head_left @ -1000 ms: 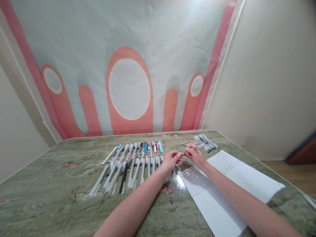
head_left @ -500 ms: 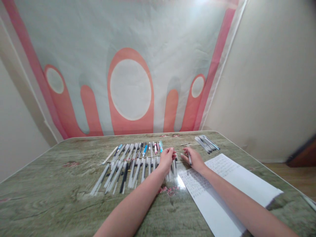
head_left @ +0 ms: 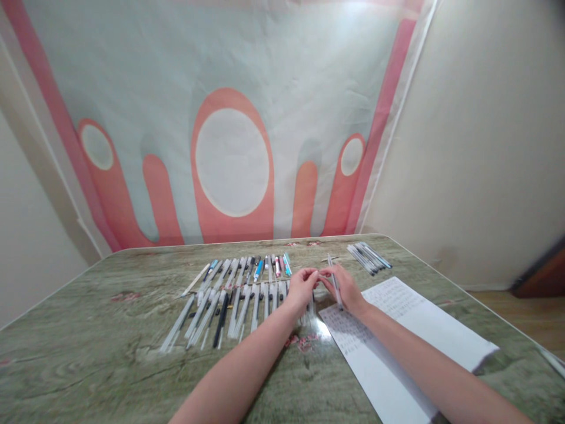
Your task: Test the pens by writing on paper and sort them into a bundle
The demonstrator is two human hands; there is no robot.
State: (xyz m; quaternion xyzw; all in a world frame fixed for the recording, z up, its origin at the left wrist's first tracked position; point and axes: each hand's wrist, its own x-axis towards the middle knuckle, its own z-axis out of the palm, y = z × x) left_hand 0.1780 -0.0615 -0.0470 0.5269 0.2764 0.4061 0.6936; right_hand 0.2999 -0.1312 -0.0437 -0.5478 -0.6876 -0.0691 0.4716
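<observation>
A clear pen (head_left: 334,280) rests in my right hand (head_left: 348,290), slanting up and away from me with its far end above the fingers. My right fingers are bent. My left hand (head_left: 303,288) is closed in a pinch, its fingertips meeting those of the right; what lies between them is too small to make out. Beneath and beside my left hand runs the near row of clear pens (head_left: 238,312), partly covered by it. A sheet of paper (head_left: 424,341) with handwriting lies under my right forearm.
Behind the near row lies a second row of pens and coloured markers (head_left: 258,270). Several dark-tipped pens (head_left: 369,259) are bunched at the back right. The wood-patterned table (head_left: 88,330) reaches a wall hanging (head_left: 233,229) behind it.
My hands have come together, fingertips now meeting. The pen in my right hand has swung from mostly hidden to standing out, its far end above the hand.
</observation>
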